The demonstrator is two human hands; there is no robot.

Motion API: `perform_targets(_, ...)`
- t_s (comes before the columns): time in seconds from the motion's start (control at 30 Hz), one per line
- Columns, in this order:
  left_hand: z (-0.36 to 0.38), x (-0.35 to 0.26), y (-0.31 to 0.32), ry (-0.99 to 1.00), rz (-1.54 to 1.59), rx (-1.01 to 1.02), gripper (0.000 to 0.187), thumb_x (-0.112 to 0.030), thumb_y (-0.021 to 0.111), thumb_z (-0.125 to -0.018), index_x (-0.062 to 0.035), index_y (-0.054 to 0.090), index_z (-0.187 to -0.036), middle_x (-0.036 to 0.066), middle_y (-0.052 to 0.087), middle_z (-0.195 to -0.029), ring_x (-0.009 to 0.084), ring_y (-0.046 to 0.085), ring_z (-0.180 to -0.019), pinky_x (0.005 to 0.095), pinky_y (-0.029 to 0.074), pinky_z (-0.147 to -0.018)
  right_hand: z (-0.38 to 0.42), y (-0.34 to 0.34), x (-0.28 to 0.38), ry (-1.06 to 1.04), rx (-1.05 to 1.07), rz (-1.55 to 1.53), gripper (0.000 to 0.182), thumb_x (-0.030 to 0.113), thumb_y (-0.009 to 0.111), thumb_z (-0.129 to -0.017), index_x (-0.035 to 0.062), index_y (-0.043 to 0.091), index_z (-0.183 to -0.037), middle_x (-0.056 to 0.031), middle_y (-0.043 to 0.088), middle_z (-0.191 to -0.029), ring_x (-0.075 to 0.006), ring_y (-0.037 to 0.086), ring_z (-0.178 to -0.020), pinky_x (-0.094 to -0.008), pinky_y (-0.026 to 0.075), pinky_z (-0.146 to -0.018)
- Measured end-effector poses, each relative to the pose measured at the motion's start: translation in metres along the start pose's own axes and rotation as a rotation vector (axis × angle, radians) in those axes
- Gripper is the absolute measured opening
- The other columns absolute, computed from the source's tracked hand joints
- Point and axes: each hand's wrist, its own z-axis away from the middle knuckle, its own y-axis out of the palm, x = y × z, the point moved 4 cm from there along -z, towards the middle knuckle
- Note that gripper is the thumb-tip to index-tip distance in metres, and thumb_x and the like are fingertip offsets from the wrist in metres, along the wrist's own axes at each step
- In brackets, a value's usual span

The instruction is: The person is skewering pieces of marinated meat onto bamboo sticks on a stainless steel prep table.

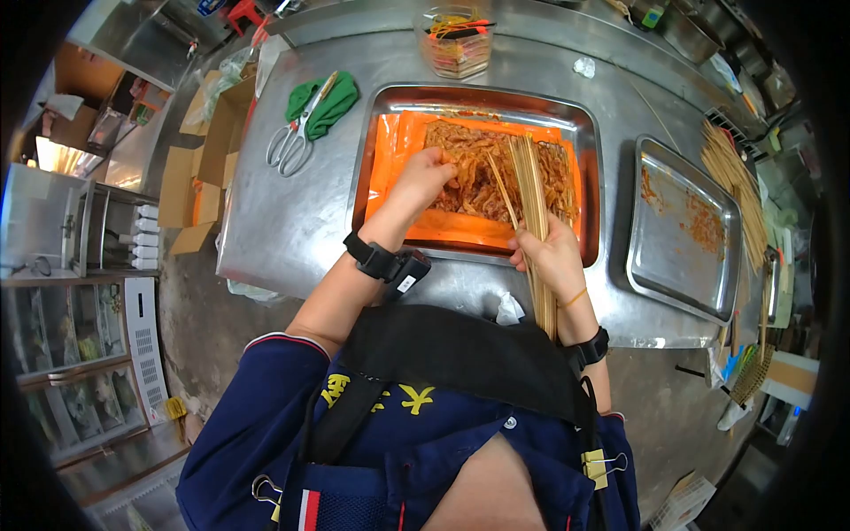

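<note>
My left hand (423, 184) is closed in a pinch at the left side of the sauced, sliced meat (474, 190), its fingertips on a piece of it. The meat lies on an orange plastic sheet (382, 159) inside a deep metal tray (591, 168). My right hand (551, 255) is wrapped round a thick bundle of bamboo skewers (529, 181), which slants over the right part of the meat. One single skewer (503, 188) sticks out apart from the bundle, its tip angled left toward my left hand.
A shallower metal tray (677, 239) with sauce remains stands at the right, beside more bamboo skewers (733, 177). Scissors (292, 146) and a green cloth (332, 104) lie at the left. A clear container (454, 49) stands behind the meat tray. A cardboard box (208, 168) is beyond the table's left edge.
</note>
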Motion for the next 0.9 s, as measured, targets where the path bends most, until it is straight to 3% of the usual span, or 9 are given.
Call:
perform_targets(0.23,-0.005,-0.004,0.000,-0.069,0.304,-0.030,0.016,-0.013,0.051,-0.086,-0.0037,0.056,-0.097,0.004,0.063,-0.085,0.0103,0.058,-0.070,0.0219,0.044,-0.056,0.001,0.003,0.004,0.013,0.012,0.050,0.013,0.004,0.052,-0.081,-0.0011,0.050,-0.092,-0.0089,0.059,-0.071,-0.0123,0.057,-0.053,-0.0234,0.047,-0.046)
perform_targets(0.33,-0.012,0.001,0.004,-0.053,0.475,0.068,0.018,-0.011,0.052,-0.086,-0.0019,0.057,-0.100,0.006,0.063,-0.091,0.0117,0.060,-0.075,0.0232,0.047,-0.062,0.001,0.004,0.003,0.011,0.020,0.049,0.013,0.004,0.053,-0.080,-0.0008,0.051,-0.092,-0.0088,0.059,-0.071,-0.0121,0.057,-0.052,-0.0233,0.047,-0.046)
perform_targets(0.53,-0.019,-0.003,0.013,-0.040,0.580,0.040,0.018,-0.006,0.055,-0.082,-0.0010,0.057,-0.099,0.006,0.064,-0.089,0.0122,0.060,-0.076,0.0241,0.048,-0.065,0.001,0.003,0.001,0.005,0.027,0.062,0.014,0.005,0.054,-0.080,-0.0014,0.051,-0.092,-0.0095,0.060,-0.071,-0.0124,0.058,-0.053,-0.0237,0.047,-0.046)
perform_targets(0.73,-0.023,-0.005,0.014,0.056,0.452,-0.071,0.017,-0.002,0.057,-0.080,-0.0011,0.059,-0.097,0.006,0.064,-0.087,0.0137,0.060,-0.076,0.0255,0.048,-0.067,0.001,0.003,0.002,0.002,0.025,0.088,0.015,0.007,0.055,-0.080,-0.0028,0.051,-0.091,-0.0114,0.061,-0.072,-0.0137,0.060,-0.055,-0.0245,0.049,-0.047)
perform_targets(0.9,-0.018,-0.011,0.018,0.029,0.553,-0.006,0.014,-0.002,0.057,-0.081,-0.0014,0.061,-0.094,0.006,0.065,-0.085,0.0143,0.060,-0.074,0.0258,0.048,-0.067,0.002,0.003,0.003,0.002,0.031,0.079,0.015,0.007,0.054,-0.080,-0.0034,0.051,-0.091,-0.0119,0.061,-0.071,-0.0141,0.060,-0.054,-0.0249,0.049,-0.047)
